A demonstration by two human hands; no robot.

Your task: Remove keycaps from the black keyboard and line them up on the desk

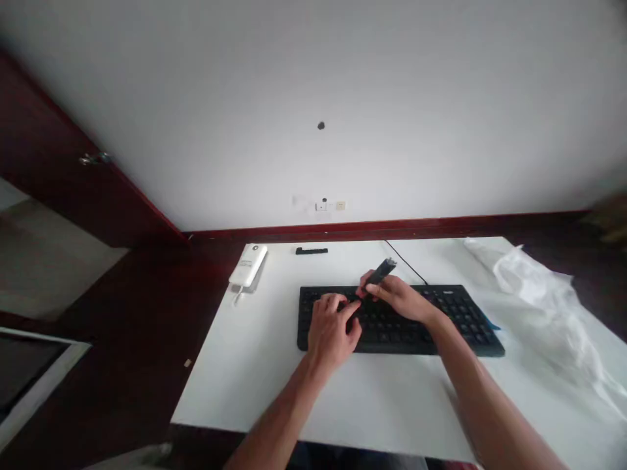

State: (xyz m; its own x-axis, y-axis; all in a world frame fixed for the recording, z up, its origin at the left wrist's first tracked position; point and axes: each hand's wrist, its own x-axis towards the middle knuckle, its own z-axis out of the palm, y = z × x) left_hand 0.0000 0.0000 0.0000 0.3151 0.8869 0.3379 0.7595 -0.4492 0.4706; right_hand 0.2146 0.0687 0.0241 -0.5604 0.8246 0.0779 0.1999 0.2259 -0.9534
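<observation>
Head view. Grey-white wall [416, 98] with sockets [340, 205] low down; dark red skirting [367, 228] below; dark red door [59, 130] at left. Before the wall, as I stand looking on: one white table [245, 372].

Principal item: black computer keyboard [394, 333], flat on the table, long side roughly along the near edge, well back from it. Its cable [406, 263] runs over the far edge.

Right hand [394, 295]: thumb and fingers closed round a black hand tool [381, 271], held tilted above the keyboard, upper end pale and ragged, perhaps bristled; lower end hidden among fingers. Left hand [333, 326]: fingers loosely curled and parted over the left-hand keys; whether they pinch anything, I cannot tell.

Step in hand, by my reading: close work where both hands meet over the keys. Next move seems to call for a steady keyboard and a controlled tool angle.

Also listed: white power bank [248, 264], far left corner, short lead attached; small black strip [311, 251], near the far edge; crumpled translucent plastic bag [539, 287], along the right edge; blue scrap [492, 325], beside the keyboard's right end. Chief obstruction: the hands themselves, covering the contact point.
</observation>
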